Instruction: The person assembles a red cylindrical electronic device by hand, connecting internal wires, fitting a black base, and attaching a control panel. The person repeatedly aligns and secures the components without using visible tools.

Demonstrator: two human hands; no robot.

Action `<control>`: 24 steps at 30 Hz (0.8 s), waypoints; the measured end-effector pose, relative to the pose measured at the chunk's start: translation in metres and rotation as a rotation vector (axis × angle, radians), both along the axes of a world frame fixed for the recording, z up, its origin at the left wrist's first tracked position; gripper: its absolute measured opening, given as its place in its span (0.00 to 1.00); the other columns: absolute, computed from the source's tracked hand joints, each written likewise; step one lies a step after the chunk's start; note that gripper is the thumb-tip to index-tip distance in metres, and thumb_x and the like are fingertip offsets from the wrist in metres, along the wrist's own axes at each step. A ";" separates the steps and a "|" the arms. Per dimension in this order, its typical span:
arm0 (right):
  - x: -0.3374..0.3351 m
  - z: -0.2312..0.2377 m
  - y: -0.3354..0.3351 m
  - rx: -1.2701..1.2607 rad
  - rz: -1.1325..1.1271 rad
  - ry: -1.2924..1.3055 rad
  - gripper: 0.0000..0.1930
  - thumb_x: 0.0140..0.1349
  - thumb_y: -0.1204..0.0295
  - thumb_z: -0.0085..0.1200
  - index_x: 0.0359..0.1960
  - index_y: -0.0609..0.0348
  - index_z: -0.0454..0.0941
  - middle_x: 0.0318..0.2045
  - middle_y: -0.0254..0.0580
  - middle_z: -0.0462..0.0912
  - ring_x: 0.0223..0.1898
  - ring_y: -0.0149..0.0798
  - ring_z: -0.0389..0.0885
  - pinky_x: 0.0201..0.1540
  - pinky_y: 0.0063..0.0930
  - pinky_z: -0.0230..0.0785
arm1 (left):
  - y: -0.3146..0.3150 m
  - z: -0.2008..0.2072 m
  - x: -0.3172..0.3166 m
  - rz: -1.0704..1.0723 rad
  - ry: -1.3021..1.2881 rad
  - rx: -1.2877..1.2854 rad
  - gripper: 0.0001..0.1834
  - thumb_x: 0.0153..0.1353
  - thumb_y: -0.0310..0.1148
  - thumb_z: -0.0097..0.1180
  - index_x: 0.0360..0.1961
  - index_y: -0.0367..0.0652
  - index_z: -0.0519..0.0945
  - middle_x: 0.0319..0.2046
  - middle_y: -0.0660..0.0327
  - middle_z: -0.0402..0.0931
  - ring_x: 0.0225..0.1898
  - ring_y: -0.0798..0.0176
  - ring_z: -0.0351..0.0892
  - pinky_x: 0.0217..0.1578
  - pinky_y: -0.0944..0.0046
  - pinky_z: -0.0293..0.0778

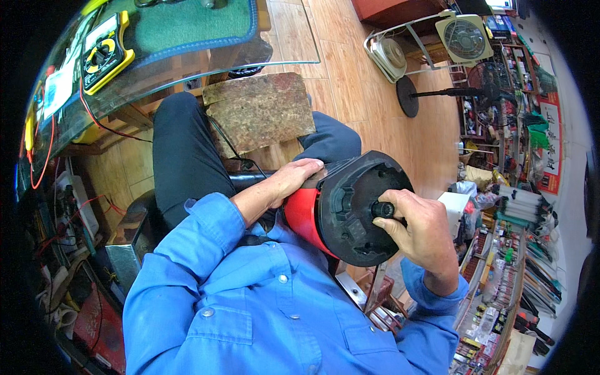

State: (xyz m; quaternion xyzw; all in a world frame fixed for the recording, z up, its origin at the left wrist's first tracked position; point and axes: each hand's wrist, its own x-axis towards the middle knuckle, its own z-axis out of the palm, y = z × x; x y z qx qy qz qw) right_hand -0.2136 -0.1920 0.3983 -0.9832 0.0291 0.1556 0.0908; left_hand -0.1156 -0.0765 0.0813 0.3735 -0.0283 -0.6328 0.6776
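Observation:
A red appliance [304, 220] with a round black end face [356, 215] is tilted against my body, that face turned up and to the right. I cannot tell exactly what kind of appliance it is. My left hand [292, 180] grips its upper left edge, thumb and fingers lying along the rim. At the middle of the black face, a small ribbed black knob [382, 210] is pinched between the thumb and fingers of my right hand [417, 226]. A dark cord [232, 147] runs beside my left forearm.
A stained board [261, 112] lies across in front of my knees. At the far left, a glass-topped table [287, 47] carries a yellow multimeter [105, 55] and a green mat [194, 25]. Fans [464, 39] stand far right, above crowded shelves of parts [494, 281].

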 end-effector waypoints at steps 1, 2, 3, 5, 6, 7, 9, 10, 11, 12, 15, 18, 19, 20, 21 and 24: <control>0.000 0.000 -0.001 0.002 -0.001 -0.011 0.20 0.58 0.70 0.81 0.50 0.56 0.87 0.40 0.47 0.91 0.40 0.52 0.94 0.40 0.43 0.83 | 0.001 0.002 0.000 -0.006 -0.005 0.005 0.23 0.86 0.50 0.55 0.65 0.46 0.88 0.61 0.64 0.88 0.63 0.65 0.83 0.68 0.57 0.76; -0.001 0.000 -0.002 0.003 0.000 -0.022 0.20 0.58 0.70 0.82 0.50 0.56 0.87 0.39 0.47 0.91 0.39 0.52 0.93 0.39 0.43 0.83 | 0.001 0.003 0.000 -0.001 -0.022 0.019 0.24 0.86 0.51 0.55 0.67 0.47 0.88 0.62 0.64 0.88 0.63 0.64 0.82 0.68 0.57 0.76; -0.001 0.000 -0.003 0.004 0.000 -0.033 0.21 0.57 0.71 0.82 0.50 0.56 0.87 0.39 0.47 0.91 0.38 0.51 0.93 0.39 0.42 0.82 | 0.001 0.004 0.000 0.004 -0.038 0.033 0.24 0.86 0.51 0.55 0.68 0.47 0.87 0.62 0.63 0.88 0.64 0.64 0.82 0.69 0.57 0.76; -0.003 0.002 -0.010 0.026 -0.060 -0.002 0.21 0.56 0.72 0.82 0.51 0.57 0.87 0.38 0.47 0.90 0.36 0.49 0.91 0.38 0.41 0.81 | 0.000 0.007 0.000 0.006 -0.067 0.052 0.26 0.86 0.51 0.55 0.71 0.47 0.86 0.64 0.62 0.88 0.65 0.63 0.82 0.69 0.56 0.76; -0.005 0.004 -0.015 0.035 -0.091 0.013 0.22 0.56 0.73 0.83 0.51 0.58 0.88 0.37 0.47 0.89 0.34 0.47 0.90 0.38 0.41 0.80 | -0.001 0.007 -0.001 0.003 -0.081 0.058 0.27 0.86 0.51 0.56 0.73 0.47 0.86 0.65 0.61 0.87 0.66 0.62 0.82 0.70 0.56 0.76; -0.006 0.004 -0.020 0.055 -0.092 0.012 0.22 0.56 0.74 0.83 0.52 0.58 0.88 0.37 0.47 0.89 0.34 0.47 0.89 0.38 0.40 0.80 | -0.002 0.008 -0.001 0.000 -0.095 0.063 0.27 0.86 0.52 0.56 0.74 0.47 0.85 0.66 0.60 0.87 0.67 0.62 0.82 0.70 0.56 0.75; -0.009 0.005 -0.031 0.094 -0.094 0.007 0.23 0.55 0.75 0.83 0.52 0.59 0.88 0.37 0.47 0.87 0.32 0.45 0.87 0.37 0.39 0.79 | -0.003 0.010 -0.003 0.011 -0.138 0.057 0.28 0.85 0.52 0.56 0.74 0.47 0.85 0.67 0.59 0.87 0.68 0.61 0.82 0.71 0.55 0.75; -0.010 0.006 -0.034 0.098 -0.108 0.017 0.23 0.55 0.76 0.83 0.52 0.60 0.88 0.37 0.48 0.87 0.34 0.46 0.87 0.39 0.40 0.80 | -0.003 0.012 -0.003 0.016 -0.160 0.053 0.29 0.85 0.52 0.56 0.75 0.46 0.84 0.67 0.59 0.87 0.68 0.60 0.82 0.71 0.55 0.75; -0.011 0.008 -0.038 0.105 -0.094 0.026 0.22 0.55 0.76 0.83 0.52 0.61 0.88 0.37 0.47 0.87 0.35 0.46 0.87 0.40 0.40 0.80 | -0.002 0.017 -0.003 0.008 -0.172 0.068 0.29 0.85 0.53 0.56 0.75 0.46 0.84 0.68 0.58 0.86 0.69 0.60 0.81 0.72 0.55 0.75; -0.011 0.011 -0.042 0.111 -0.081 0.035 0.22 0.56 0.76 0.83 0.52 0.61 0.88 0.37 0.47 0.87 0.36 0.46 0.88 0.41 0.40 0.80 | 0.000 0.023 -0.002 0.001 -0.185 0.083 0.29 0.85 0.53 0.56 0.75 0.45 0.84 0.69 0.58 0.86 0.70 0.60 0.81 0.73 0.55 0.74; -0.017 0.013 -0.048 0.134 -0.059 0.044 0.22 0.56 0.77 0.82 0.53 0.63 0.89 0.39 0.48 0.88 0.40 0.48 0.88 0.45 0.41 0.81 | 0.000 0.026 -0.003 -0.005 -0.229 0.117 0.30 0.85 0.53 0.57 0.76 0.44 0.83 0.70 0.57 0.86 0.71 0.59 0.81 0.74 0.55 0.73; -0.022 0.010 -0.052 0.141 -0.035 -0.008 0.23 0.57 0.77 0.81 0.55 0.65 0.89 0.40 0.49 0.88 0.41 0.49 0.89 0.46 0.41 0.82 | -0.003 0.021 -0.005 0.021 -0.209 0.093 0.31 0.85 0.53 0.57 0.77 0.44 0.83 0.70 0.55 0.85 0.72 0.58 0.81 0.74 0.55 0.73; -0.022 0.010 -0.052 0.140 -0.024 -0.034 0.24 0.57 0.78 0.81 0.56 0.66 0.89 0.41 0.50 0.88 0.41 0.49 0.89 0.47 0.40 0.82 | -0.004 0.019 -0.007 0.034 -0.191 0.077 0.31 0.85 0.53 0.58 0.77 0.44 0.83 0.70 0.55 0.85 0.72 0.58 0.81 0.74 0.55 0.73; -0.023 0.009 -0.051 0.142 -0.047 -0.037 0.24 0.57 0.78 0.81 0.56 0.66 0.89 0.41 0.50 0.88 0.41 0.49 0.89 0.47 0.40 0.82 | -0.005 0.017 -0.007 0.034 -0.192 0.082 0.31 0.85 0.53 0.58 0.77 0.44 0.83 0.70 0.54 0.85 0.72 0.58 0.81 0.74 0.55 0.74; -0.022 0.008 -0.050 0.144 -0.070 -0.040 0.24 0.57 0.79 0.80 0.57 0.66 0.89 0.42 0.50 0.88 0.42 0.49 0.89 0.48 0.40 0.82 | -0.005 0.015 -0.007 0.036 -0.193 0.086 0.31 0.85 0.53 0.58 0.76 0.44 0.83 0.70 0.54 0.85 0.71 0.58 0.81 0.74 0.56 0.74; -0.023 0.005 -0.047 0.132 -0.117 -0.067 0.25 0.57 0.80 0.80 0.58 0.66 0.89 0.43 0.49 0.88 0.42 0.46 0.88 0.48 0.38 0.81 | -0.005 0.018 -0.006 0.028 -0.179 0.106 0.31 0.84 0.53 0.58 0.76 0.44 0.84 0.70 0.54 0.86 0.71 0.58 0.82 0.73 0.56 0.74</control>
